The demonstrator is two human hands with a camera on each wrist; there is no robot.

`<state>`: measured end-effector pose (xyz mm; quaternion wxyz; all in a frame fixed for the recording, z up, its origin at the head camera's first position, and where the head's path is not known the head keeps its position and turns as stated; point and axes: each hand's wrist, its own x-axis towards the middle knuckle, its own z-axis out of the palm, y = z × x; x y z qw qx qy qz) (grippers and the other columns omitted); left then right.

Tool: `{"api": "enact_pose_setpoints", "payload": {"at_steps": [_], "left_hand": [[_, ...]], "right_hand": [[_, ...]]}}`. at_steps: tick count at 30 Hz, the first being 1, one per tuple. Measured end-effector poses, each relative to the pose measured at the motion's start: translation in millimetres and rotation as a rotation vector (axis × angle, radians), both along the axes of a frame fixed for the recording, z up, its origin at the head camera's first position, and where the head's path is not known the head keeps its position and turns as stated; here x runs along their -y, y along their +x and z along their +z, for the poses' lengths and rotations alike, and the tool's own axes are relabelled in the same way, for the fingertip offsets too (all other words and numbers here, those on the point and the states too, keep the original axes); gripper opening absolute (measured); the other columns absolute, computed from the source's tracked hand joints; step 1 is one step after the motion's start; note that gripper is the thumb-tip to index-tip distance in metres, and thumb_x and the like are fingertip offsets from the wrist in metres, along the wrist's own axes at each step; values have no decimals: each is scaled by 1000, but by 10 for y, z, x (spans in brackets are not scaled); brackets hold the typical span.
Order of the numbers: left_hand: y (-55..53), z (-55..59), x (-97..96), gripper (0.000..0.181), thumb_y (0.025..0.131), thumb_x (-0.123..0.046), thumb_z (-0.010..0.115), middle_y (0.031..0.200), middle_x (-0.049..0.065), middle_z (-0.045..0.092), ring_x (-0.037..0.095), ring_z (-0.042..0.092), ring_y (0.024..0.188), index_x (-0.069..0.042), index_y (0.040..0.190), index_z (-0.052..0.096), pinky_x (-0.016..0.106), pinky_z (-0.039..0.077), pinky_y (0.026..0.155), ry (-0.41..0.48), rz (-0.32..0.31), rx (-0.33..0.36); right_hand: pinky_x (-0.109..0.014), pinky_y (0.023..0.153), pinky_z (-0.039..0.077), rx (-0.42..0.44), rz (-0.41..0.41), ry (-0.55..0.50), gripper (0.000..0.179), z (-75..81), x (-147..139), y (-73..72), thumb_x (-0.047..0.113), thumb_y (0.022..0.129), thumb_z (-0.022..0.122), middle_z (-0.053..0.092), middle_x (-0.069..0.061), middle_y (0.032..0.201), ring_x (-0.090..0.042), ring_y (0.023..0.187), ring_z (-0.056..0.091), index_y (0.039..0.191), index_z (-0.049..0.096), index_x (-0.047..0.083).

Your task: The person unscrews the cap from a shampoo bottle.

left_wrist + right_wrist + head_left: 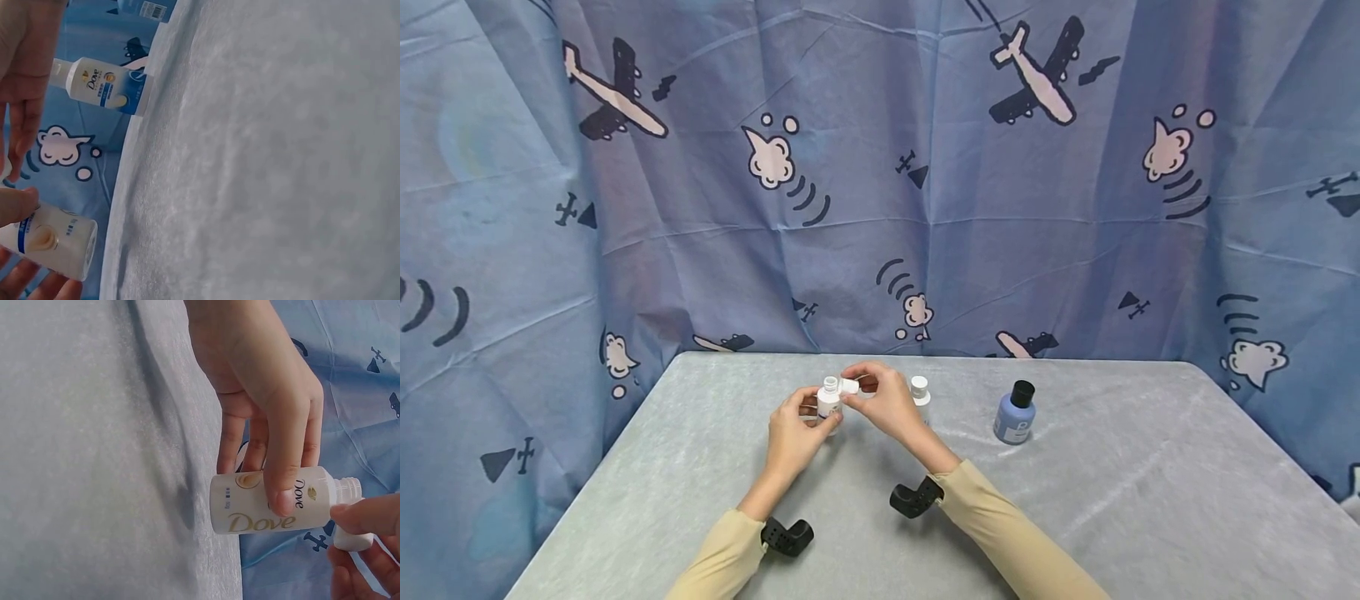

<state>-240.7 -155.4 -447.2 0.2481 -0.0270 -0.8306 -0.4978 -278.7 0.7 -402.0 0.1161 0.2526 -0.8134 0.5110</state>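
Note:
My left hand [793, 433] grips a small white Dove bottle [247, 506] around its body, thumb on one side and fingers on the other. The bottle's threaded neck [348, 489] is bare. Just beside that neck, my right hand [889, 406] pinches a white cap [849, 386] between thumb and fingers. In the left wrist view the held bottle's base [90, 250] shows above the table. Partly behind the right hand stands a second white bottle [920, 392] with its cap on; its Dove label and blue lower part show in the left wrist view.
A blue bottle [1014, 419] with a black cap stands on the table to the right of the hands. Pale grey cloth covers the table [1150, 483]. Behind the far edge hangs a blue curtain [865, 167] printed with planes. Each wrist wears a black camera band [917, 497].

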Motion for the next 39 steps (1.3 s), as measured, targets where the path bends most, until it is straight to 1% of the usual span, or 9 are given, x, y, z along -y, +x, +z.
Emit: {"api": "enact_pose_setpoints", "payload": {"at_steps": [6, 11, 14, 15, 18, 25, 27, 34, 39], "left_hand": [[-45, -4, 34, 42, 75, -13, 80, 95, 17, 71, 27, 68, 86, 1, 111, 64, 34, 59, 71, -13, 6, 0], [-61, -5, 42, 43, 75, -13, 80, 100, 17, 71, 27, 69, 88, 0, 113, 64, 35, 59, 73, -19, 6, 4], [-73, -10, 39, 43, 75, -12, 80, 102, 17, 70, 27, 69, 88, 0, 113, 64, 37, 59, 75, -16, 4, 4], [-79, -14, 38, 43, 75, -11, 80, 102, 17, 70, 28, 69, 88, 0, 113, 64, 37, 59, 75, -14, 3, 3], [-100, -32, 36, 43, 74, -9, 80, 102, 18, 70, 29, 69, 88, 2, 113, 64, 38, 59, 75, -9, 0, -5], [-131, -52, 18, 43, 75, -2, 78, 102, 24, 69, 33, 70, 90, 6, 114, 62, 37, 59, 75, 7, -27, -5], [-137, -57, 13, 43, 75, -1, 77, 103, 24, 69, 33, 69, 91, 6, 115, 62, 36, 59, 76, 8, -31, 3], [-121, -81, 0, 43, 77, 0, 76, 105, 24, 68, 33, 69, 93, 7, 117, 61, 35, 58, 78, 3, -41, 17], [-109, -94, -6, 43, 77, 0, 76, 108, 24, 68, 33, 69, 95, 8, 117, 61, 35, 58, 79, -3, -50, 20]], "right_hand": [[-31, 79, 57, -13, 0, 26, 29, -10, 26, -30, -1, 74, 77, 71, -13, 101, -23, 88, 69, 102, 70, 2], [-28, 79, 57, -17, 6, 26, 29, -41, 23, -54, -2, 75, 75, 70, -14, 102, -24, 87, 69, 103, 69, 1], [-26, 76, 57, -51, 15, 11, 28, -62, 14, -61, -3, 74, 73, 69, -15, 99, -21, 84, 69, 102, 69, 0], [-24, 74, 57, -75, 19, 8, 28, -66, 10, -60, -3, 73, 72, 69, -14, 98, -19, 82, 69, 101, 68, 0], [-23, 72, 57, -99, 19, 11, 27, -77, 3, -61, -2, 73, 71, 69, -14, 96, -16, 80, 67, 100, 68, 0], [-38, 78, 57, -23, -21, 41, 29, -91, 14, -83, -1, 75, 73, 69, -14, 99, -25, 88, 66, 103, 69, 2], [-39, 78, 57, -16, -26, 42, 29, -96, 14, -87, -2, 75, 74, 69, -13, 99, -25, 88, 66, 103, 69, 2], [-36, 76, 58, 1, -30, 28, 29, -103, 3, -78, -2, 74, 75, 70, -13, 99, -22, 85, 66, 102, 69, 3], [-33, 75, 58, 11, -35, 31, 28, -126, -1, -80, -2, 74, 74, 70, -12, 99, -23, 86, 67, 101, 69, 3]]}}
